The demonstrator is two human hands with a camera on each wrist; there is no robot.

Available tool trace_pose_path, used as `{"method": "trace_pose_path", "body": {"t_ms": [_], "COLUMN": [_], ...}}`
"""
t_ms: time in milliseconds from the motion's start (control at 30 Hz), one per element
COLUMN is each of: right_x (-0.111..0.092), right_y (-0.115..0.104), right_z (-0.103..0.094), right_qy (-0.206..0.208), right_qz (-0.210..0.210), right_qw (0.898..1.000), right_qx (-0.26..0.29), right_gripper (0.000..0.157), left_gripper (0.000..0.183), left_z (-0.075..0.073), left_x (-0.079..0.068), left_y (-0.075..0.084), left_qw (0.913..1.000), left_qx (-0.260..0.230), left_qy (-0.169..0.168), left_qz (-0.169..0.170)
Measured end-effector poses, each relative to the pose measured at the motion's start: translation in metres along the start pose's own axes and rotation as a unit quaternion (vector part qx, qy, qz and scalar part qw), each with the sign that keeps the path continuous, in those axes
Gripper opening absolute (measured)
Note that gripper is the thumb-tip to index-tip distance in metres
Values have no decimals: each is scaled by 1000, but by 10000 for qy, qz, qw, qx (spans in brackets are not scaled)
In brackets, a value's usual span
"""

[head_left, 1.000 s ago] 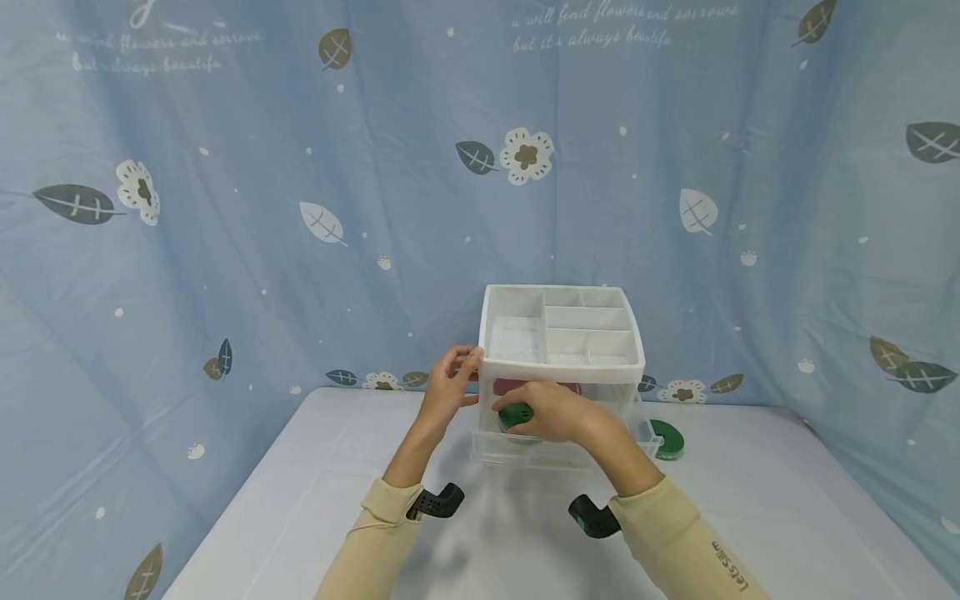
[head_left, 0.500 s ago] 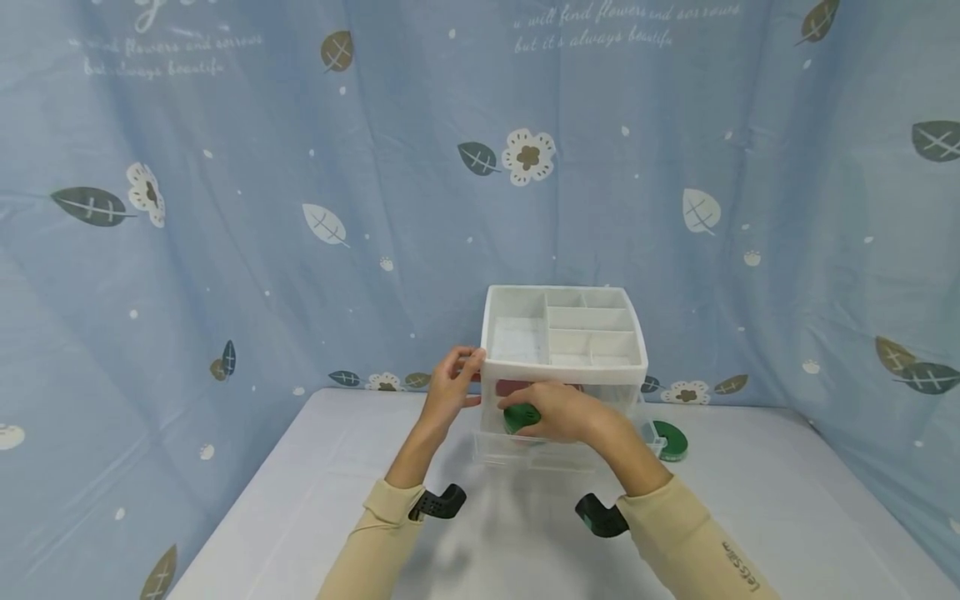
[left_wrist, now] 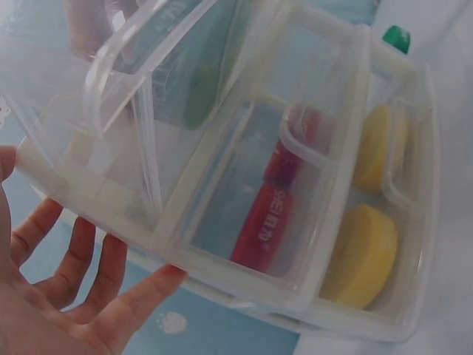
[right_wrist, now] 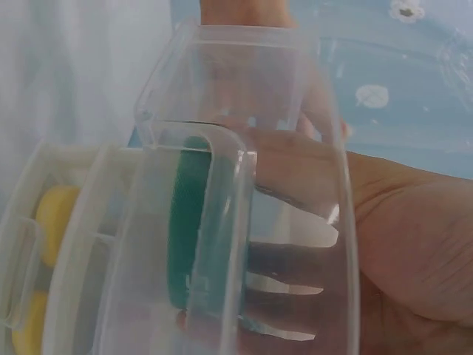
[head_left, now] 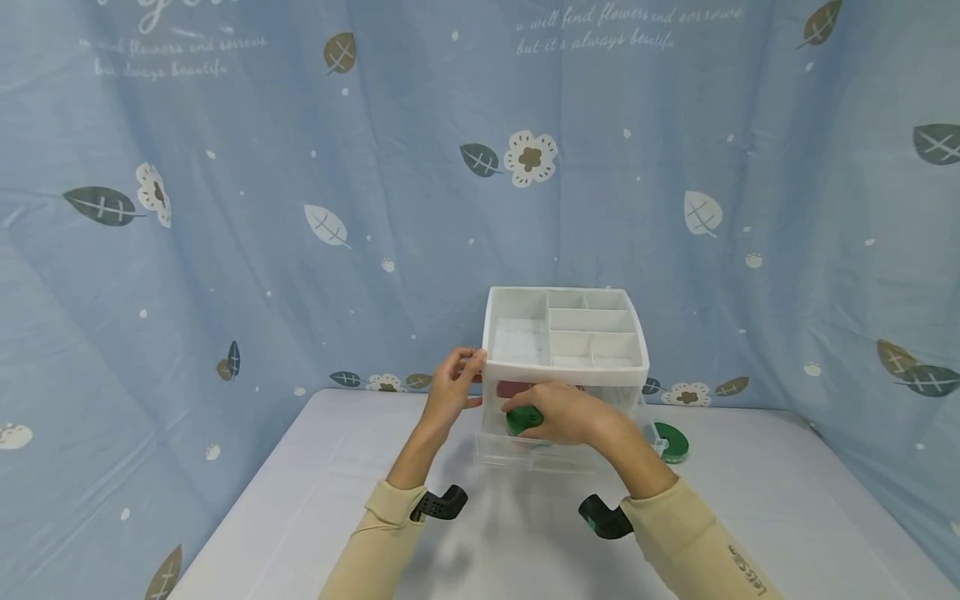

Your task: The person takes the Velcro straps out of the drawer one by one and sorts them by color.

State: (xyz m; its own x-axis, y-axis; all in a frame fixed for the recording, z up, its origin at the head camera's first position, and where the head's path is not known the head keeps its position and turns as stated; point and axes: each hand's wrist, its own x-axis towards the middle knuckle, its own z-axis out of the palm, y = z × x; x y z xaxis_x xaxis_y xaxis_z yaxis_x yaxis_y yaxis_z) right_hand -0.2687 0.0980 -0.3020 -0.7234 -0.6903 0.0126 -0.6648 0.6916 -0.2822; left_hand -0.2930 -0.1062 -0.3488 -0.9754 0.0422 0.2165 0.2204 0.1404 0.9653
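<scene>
Spanning the green disc (head_left: 523, 419), your right grip (head_left: 558, 412) is clamped on its edges, inside the outline of the pulled-out clear drawer (head_left: 536, 457). The disc sits at the fingertips, on the side toward your left grip (head_left: 452, 383); its broad span runs across from thumb to fingers, narrow rim showing in the right wrist view, and it appears near level. Judged governing: disc against drawer front, since that wall stands on your side of the grip. Your right grip is the nearer; your left grip, fingers spread, touches the organizer (head_left: 562, 375) at its left side. Outward of the right grip, a second green disc (head_left: 675, 443) rests on the bench (head_left: 720, 517). Beneath the grip, a red item (left_wrist: 259, 229) and yellow discs (left_wrist: 360, 259) show in the lower drawers. Not verifiable: the held disc's underside, any contact with the drawer floor, and your exact finger placement, blurred through plastic.
</scene>
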Motion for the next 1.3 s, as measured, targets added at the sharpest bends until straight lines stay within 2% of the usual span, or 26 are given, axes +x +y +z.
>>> {"method": "trace_pose_path", "body": {"t_ms": [267, 867, 1133, 1300], "right_x": [-7, -26, -35, -44], "right_y": [-2, -11, -11, -9], "right_z": [-10, -23, -31, -35], "right_qy": [78, 292, 255, 345], "right_qz": [-73, 517, 667, 608], "right_qw": [9998, 9978, 9974, 9975], "right_qx": [153, 306, 91, -79], "right_gripper": [40, 47, 46, 46], "left_gripper": [37, 37, 37, 38], "left_z": [1, 2, 2, 2], "left_x": [-1, -2, -2, -2], "left_y": [1, 2, 2, 1], "left_qw": [10000, 9999, 10000, 9999], "left_qx": [47, 85, 59, 93], "left_qy": [37, 67, 51, 90], "left_qz": [-34, 17, -6, -10]}}
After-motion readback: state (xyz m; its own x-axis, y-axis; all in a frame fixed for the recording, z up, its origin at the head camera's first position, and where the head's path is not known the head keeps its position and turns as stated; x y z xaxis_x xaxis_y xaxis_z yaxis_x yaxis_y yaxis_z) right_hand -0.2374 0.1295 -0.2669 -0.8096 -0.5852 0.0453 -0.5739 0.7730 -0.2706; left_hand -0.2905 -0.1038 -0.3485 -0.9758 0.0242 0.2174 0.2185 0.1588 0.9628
